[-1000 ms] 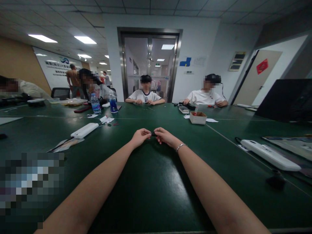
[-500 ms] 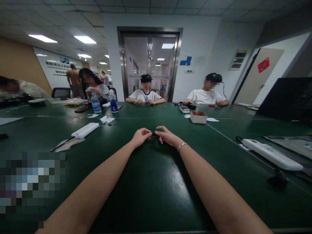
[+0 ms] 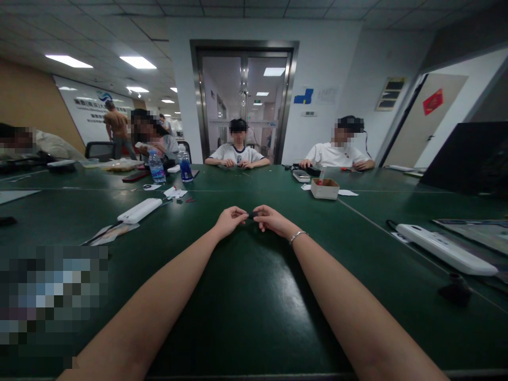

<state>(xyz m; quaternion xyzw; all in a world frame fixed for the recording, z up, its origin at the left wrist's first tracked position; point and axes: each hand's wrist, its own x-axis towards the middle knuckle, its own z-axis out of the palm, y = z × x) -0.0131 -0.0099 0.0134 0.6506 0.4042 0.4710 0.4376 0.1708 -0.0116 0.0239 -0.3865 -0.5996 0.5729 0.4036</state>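
Both arms reach out over the dark green table (image 3: pixel 246 317), and my hands meet near its middle. A small dark piece (image 3: pixel 253 215) spans the gap between my fingertips; it is too small to name. My left hand (image 3: pixel 231 221) pinches its left end between thumb and fingers, where a lighter tip shows. On its right end, the thumb and fingers of my right hand (image 3: pixel 271 219) are closed. A bracelet (image 3: pixel 298 237) circles my right wrist. Fingers cover much of the piece.
A white power strip (image 3: pixel 139 211) lies left, another power strip (image 3: pixel 444 248) right. Ahead right stands a small box (image 3: pixel 324 189); ahead left are two bottles (image 3: pixel 185 166) and paper scraps (image 3: pixel 175 193). A dark object (image 3: pixel 455 290) lies near right. Several people sit across the table.
The fingers of my right hand have closed in on the small dark piece, where they were more spread before. More of the piece shows between my hands. My left hand keeps its pinch.
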